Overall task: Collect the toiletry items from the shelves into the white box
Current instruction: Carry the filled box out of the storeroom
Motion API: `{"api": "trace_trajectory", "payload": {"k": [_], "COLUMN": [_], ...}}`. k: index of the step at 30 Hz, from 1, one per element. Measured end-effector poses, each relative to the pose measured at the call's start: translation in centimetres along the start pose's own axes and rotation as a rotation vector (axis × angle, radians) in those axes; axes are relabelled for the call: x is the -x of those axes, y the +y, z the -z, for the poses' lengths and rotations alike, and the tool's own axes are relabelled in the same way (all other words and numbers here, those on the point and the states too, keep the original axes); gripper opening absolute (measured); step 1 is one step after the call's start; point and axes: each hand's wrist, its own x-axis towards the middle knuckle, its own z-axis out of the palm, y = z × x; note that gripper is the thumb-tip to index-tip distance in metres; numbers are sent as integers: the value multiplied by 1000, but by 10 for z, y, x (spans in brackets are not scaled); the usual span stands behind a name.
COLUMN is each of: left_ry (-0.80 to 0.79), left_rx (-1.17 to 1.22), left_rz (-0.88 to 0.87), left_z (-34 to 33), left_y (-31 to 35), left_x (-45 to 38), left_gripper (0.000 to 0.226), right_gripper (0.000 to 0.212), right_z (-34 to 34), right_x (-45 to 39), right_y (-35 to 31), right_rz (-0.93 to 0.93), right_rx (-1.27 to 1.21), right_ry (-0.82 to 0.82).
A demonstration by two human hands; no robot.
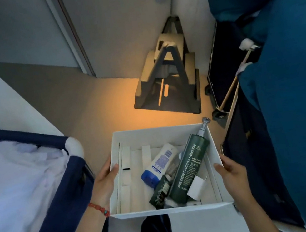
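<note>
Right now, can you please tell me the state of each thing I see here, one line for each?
white box: open, no lid, held up by both sides.
left hand: gripping the box's left wall.
right hand: gripping the box's right wall.
green shampoo bottle: lying tilted in the box, pump over the rim.
white bottle with blue cap: lying down, cap shut.
step stool: standing on the floor.

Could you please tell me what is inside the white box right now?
Inside the white box: a tall green shampoo bottle, a white bottle with blue cap, a small dark green box. Items beneath them are covered.
</note>
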Motion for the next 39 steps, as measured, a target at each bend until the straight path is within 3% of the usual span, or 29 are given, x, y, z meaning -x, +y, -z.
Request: {"api": "trace_trajectory", "payload": {"k": [8,13,17,28,39], "left_ry": [75,67,113,440,734], "left_rx": [-49,-133,-44,313,473], "left_rz": [18,53,63,158,196], "left_z": [-5,-14,-25,-44,46], "left_y": [70,96,110,140,117], "left_x": [-133,-197,-244,-311,-338], "left_gripper": [35,38,36,27,34], "right_gripper": [41,39,42,41,38], "right_z": [-60,-88,-112,-195,-358], "right_x": [-124,-201,-275,-438,-465], "right_y": [-49,-81,-97,-177,-186], "right_rz": [-18,-9,26,142,145], "right_rx": [67,28,63,199,303], "right_ry": [2,-67,-150,-535,-845]}}
